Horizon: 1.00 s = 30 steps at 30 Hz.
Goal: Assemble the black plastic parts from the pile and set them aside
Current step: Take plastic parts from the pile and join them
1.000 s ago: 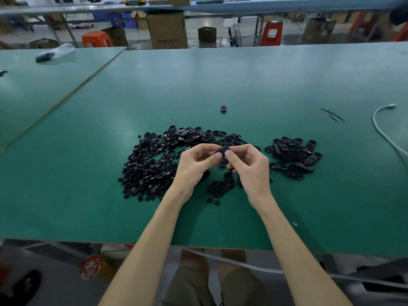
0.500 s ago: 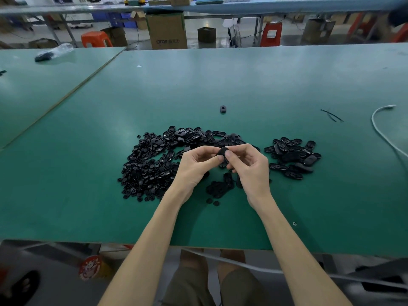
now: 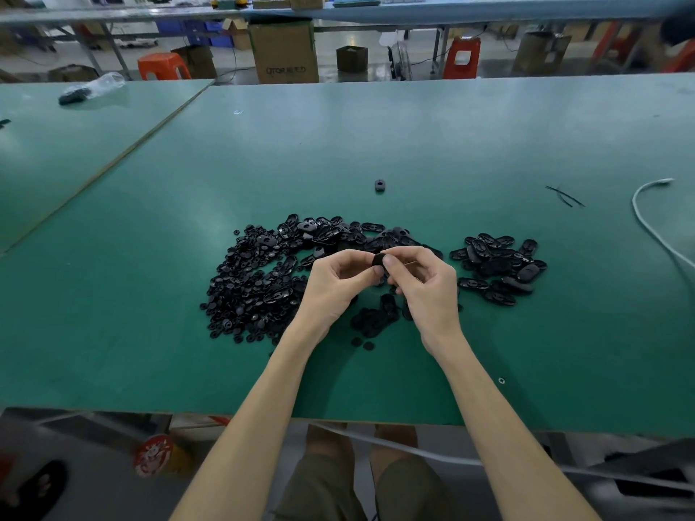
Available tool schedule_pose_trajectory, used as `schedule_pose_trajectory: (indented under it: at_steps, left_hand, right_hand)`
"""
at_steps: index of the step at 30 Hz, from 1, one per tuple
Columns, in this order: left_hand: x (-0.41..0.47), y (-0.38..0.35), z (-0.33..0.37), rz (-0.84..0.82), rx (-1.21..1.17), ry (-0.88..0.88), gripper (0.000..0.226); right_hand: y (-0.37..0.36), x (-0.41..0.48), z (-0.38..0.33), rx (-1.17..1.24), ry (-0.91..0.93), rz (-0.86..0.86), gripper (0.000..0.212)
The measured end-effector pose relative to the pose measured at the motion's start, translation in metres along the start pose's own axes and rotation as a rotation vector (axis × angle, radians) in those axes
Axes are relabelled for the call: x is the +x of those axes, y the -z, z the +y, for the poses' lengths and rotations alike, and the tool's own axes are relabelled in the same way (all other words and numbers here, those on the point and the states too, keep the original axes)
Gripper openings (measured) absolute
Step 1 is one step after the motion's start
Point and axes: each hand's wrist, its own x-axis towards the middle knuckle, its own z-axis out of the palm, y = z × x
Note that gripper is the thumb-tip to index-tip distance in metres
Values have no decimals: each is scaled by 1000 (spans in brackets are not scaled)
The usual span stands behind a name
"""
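Note:
A big pile of small black plastic parts (image 3: pixel 259 280) spreads over the green table (image 3: pixel 413 144), left of centre. A smaller heap of oval black parts (image 3: pixel 496 268) lies to the right. My left hand (image 3: pixel 334 287) and my right hand (image 3: pixel 425 287) meet above the middle of the pile. Together they pinch one black part (image 3: pixel 377 260) between thumbs and fingertips. A little cluster of round black pieces (image 3: pixel 372 319) sits just below the hands. Fingers hide most of the held part.
One lone black piece (image 3: pixel 380 185) lies farther back on the table. Thin black ties (image 3: pixel 564 195) and a white cable (image 3: pixel 647 223) are at the right. A plastic bag (image 3: pixel 92 88) rests on the neighbouring table at far left. Cardboard boxes and stools stand beyond.
Both hands stay in place above the pile, and the fingertips shift slightly on the pinched black part. The piles have not moved.

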Motion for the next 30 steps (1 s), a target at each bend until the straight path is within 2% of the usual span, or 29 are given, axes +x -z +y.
schedule_pose_trajectory:
  at_steps: [16,30]
  left_hand:
    - [-1,-2,-1,6,107,-47,13]
    - [-3,-2,1,-23,94,-24,14]
  right_hand:
    - [1,0,-1,-7,-11,11,10]
    - [0,-2,-1,-17,-31,14,7]
